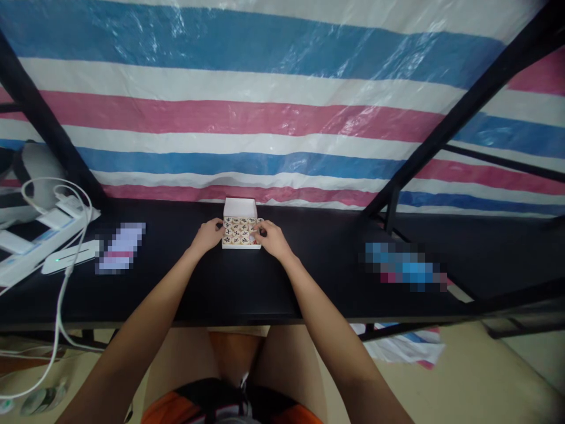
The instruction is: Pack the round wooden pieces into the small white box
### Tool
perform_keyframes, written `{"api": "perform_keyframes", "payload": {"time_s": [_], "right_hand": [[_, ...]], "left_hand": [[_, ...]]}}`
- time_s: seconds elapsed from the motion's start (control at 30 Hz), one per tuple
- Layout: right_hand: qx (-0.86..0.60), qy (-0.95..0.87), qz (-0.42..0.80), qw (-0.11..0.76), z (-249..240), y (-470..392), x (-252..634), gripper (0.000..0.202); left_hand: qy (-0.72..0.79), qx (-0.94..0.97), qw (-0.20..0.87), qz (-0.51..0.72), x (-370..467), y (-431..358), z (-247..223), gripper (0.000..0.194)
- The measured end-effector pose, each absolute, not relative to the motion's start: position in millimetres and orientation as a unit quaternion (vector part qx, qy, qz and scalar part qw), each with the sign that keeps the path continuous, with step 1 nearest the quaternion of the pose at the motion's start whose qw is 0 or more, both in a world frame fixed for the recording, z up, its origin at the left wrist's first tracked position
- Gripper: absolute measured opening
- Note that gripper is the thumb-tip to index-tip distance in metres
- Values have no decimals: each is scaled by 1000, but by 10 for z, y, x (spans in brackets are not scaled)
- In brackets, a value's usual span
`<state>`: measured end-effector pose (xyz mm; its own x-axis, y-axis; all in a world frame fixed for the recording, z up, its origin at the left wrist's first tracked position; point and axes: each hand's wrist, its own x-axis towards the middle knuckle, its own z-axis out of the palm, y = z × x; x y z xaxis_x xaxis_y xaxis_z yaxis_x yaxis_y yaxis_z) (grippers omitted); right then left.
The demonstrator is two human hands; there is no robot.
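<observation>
A small white cardboard box (241, 247) sits on the black desk with its lid flap (240, 208) folded up at the back. Inside, round cream xiangqi pieces (236, 231) with dark characters lie in rows. My left hand (209, 235) is closed at the box's left wall, thumb and forefinger gripping it. At the right side, my right hand (271, 238) has its fingers pinched over the right column, on a xiangqi piece that they partly cover. A pale gap with a bit of red shows beside these fingertips.
Left on the black desk (238, 294) are a white power strip (26, 250) with cables, a white device (73, 257) with a green light, and a blurred phone-like item (121, 247). A blurred blue item (404, 265) lies right. Black metal bars (441, 135) frame a striped plastic sheet (247, 123).
</observation>
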<state>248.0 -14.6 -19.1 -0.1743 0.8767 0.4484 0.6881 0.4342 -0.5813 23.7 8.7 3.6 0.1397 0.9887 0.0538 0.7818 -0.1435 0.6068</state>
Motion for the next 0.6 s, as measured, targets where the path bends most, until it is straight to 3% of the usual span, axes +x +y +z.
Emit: {"api": "perform_keyframes", "payload": {"time_s": [0.2, 0.4, 0.6], "right_hand": [[-580, -693, 77, 420, -183, -94, 2679, 13], [-741, -592, 47, 313, -257, -71, 2897, 16], [-770, -584, 39, 253, -273, -83, 2925, 22]], "left_hand": [[610, 721, 231, 235, 230, 92, 21, 35], [605, 716, 254, 239, 221, 102, 11, 36], [609, 726, 212, 238, 227, 103, 29, 34]]}}
